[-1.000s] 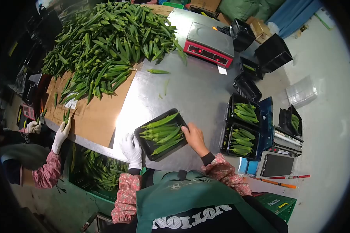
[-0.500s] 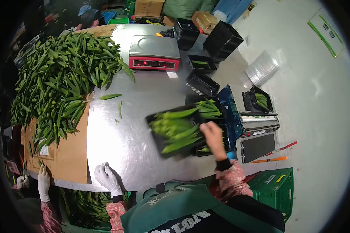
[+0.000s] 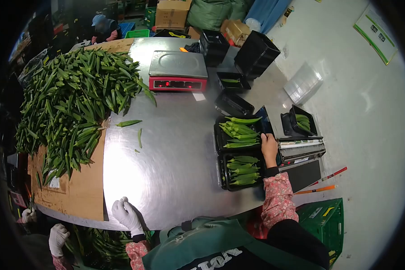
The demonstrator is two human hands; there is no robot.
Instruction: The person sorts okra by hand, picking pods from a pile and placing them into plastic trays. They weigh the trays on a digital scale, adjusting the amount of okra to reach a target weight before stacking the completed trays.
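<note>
My right hand (image 3: 269, 148), bare, grips the right edge of a black plastic tray of okra (image 3: 239, 133) on the right side of the metal table. Its fingertips are partly hidden at the rim. Just below it stands a second black tray of okra (image 3: 244, 171), filled with neat rows of pods. In a white glove, my left hand (image 3: 126, 215) rests by the table's front edge with its fingers curled together; nothing shows in them. A large okra pile (image 3: 78, 92) lies to the left, partly on cardboard (image 3: 72, 193).
A red scale (image 3: 177, 72) stands at the back, near stacked black trays (image 3: 256, 54). Right of my right hand is a film wrapping device (image 3: 301, 148). A co-worker's gloved hand (image 3: 58, 239) is at the lower left. A green crate (image 3: 321, 229) stands at the lower right.
My right hand has carried the okra tray from mid-table to the right, where it now sits above the second tray. My left hand has hardly moved. The co-worker's gloved hand has moved lower.
</note>
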